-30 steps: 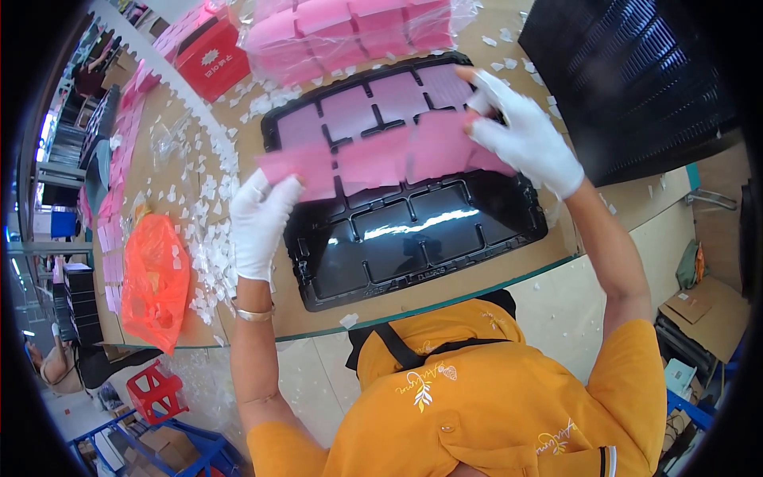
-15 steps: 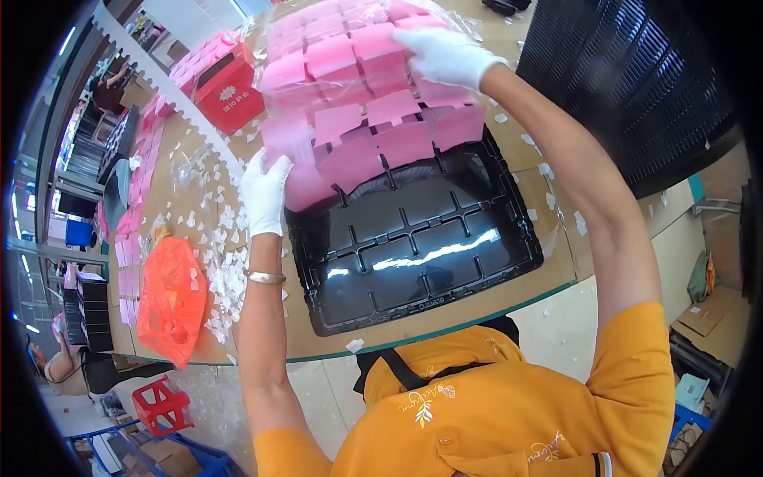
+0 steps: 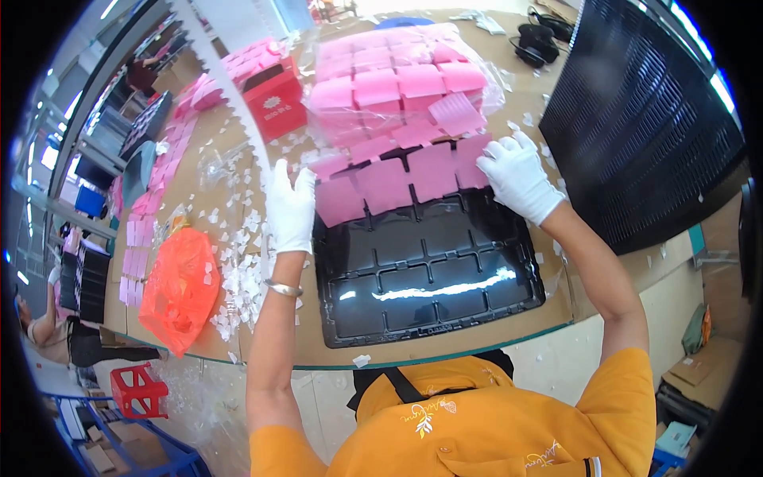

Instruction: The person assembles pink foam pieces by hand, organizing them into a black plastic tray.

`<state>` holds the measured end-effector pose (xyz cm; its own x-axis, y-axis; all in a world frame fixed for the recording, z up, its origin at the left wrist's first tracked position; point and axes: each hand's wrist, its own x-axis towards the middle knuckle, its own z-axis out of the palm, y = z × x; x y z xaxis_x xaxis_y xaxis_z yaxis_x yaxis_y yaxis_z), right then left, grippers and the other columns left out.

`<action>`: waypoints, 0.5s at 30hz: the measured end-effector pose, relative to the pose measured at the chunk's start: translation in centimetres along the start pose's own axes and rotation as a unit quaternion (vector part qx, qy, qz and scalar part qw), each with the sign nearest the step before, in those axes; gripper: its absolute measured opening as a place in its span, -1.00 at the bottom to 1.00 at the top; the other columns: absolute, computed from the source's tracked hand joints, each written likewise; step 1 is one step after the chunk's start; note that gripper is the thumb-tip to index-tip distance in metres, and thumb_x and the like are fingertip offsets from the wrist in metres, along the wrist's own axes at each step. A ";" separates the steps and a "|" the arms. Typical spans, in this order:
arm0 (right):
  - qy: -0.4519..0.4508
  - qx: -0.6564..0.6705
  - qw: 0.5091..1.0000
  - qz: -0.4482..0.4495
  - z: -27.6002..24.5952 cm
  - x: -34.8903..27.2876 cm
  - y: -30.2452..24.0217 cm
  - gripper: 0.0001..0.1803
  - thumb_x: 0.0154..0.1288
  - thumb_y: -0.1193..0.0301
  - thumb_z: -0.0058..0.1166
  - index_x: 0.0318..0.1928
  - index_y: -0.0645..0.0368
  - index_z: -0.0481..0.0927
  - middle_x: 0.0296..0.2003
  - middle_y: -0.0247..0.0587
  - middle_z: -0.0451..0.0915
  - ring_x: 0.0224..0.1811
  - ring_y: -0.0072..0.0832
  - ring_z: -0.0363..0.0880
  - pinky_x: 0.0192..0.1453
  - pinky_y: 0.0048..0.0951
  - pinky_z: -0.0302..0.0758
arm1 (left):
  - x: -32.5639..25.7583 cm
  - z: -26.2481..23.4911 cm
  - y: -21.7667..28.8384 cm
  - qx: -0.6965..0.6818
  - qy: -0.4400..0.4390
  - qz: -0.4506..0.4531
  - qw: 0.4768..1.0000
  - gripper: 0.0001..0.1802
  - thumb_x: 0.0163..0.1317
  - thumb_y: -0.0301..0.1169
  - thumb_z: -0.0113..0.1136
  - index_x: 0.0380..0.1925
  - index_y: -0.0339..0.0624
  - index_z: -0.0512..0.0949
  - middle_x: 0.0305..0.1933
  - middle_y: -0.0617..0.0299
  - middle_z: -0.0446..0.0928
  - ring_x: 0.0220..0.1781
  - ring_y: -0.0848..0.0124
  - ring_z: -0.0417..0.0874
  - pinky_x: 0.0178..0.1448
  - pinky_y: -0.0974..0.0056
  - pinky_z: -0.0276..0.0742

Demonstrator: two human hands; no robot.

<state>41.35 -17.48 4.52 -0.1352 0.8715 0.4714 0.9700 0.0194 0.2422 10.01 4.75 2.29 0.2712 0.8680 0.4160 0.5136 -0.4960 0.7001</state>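
Nearest, black tray: black tray (image 3: 429,270) lies at the lower centre of the frame by the table's near edge; its near compartments show bare, glossy and empty.
Pink sheet: sheet of joined pink pads (image 3: 401,179) lies across the tray's far rim at mid-frame, its far end running toward the pile beyond.
Left hand: left hand (image 3: 290,208), in a white glove, is flat against the sheet's left edge with the fingers stretched out; I cannot tell whether the thumb pinches anything.
Right hand: right hand (image 3: 518,175), gloved too, rests on the sheet's right edge, fingers spread and pressing down, not curled round it.
Doing it well: both edges want equal, level pressure, I judge, so the linked pads do not tear at their thin joins or sag in the middle.
In the way: the tray's raised far rim sits under the sheet and could snag a pad.
Left of the tray: white scraps (image 3: 238,270) litter the cardboard-covered table (image 3: 302,350), and an orange plastic bag (image 3: 181,288) lies at the lower left.
Farther: bagged stack of pink pads (image 3: 397,79) fills the upper centre, just beyond the sheet.
Farthest: red box (image 3: 276,103) stands at the upper left, and tall stack of black trays (image 3: 644,119) takes the upper right.
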 end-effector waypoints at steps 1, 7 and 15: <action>0.007 -0.020 1.000 -0.007 -0.3 0.2 0.0 -0.84 0.02 0.48 0.16 -0.31 0.04 0.61 -0.32 -0.25 0.51 -0.18 -0.26 0.54 0.11 -0.05 0.39 | -0.5 -0.4 -0.1 -0.022 0.044 0.038 0.998 -0.45 0.35 -0.30 0.25 0.22 -0.44 0.43 0.07 -0.14 0.57 0.11 0.08 0.63 0.22 0.12 0.52; 0.051 -0.002 0.999 0.011 -3.5 0.5 -0.9 -0.76 0.03 0.54 0.14 -0.21 0.08 0.61 -0.29 -0.22 0.54 -0.14 -0.22 0.55 0.28 -0.04 0.39 | 0.8 -5.5 0.0 -0.118 0.209 0.069 0.968 -0.55 0.35 -0.52 0.24 0.24 -0.29 0.48 0.02 0.20 0.58 0.00 0.46 0.60 0.14 0.32 0.53; 0.086 0.120 0.988 -0.034 -6.3 5.4 -6.7 -0.69 0.05 0.58 0.14 -0.12 0.13 0.63 -0.23 -0.21 0.59 -0.14 -0.20 0.59 0.00 -0.16 0.51 | 4.1 -4.9 -8.9 -0.191 -0.015 -0.033 0.981 -0.50 0.28 -0.33 0.26 0.13 -0.45 0.51 -0.07 0.07 0.65 -0.10 0.34 0.63 0.01 0.26 0.56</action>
<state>32.90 -15.93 10.78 -0.2138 0.7680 0.6037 0.9748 0.2082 0.0803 2.55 12.63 0.62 0.2749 0.8960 0.3487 0.1907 -0.4062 0.8936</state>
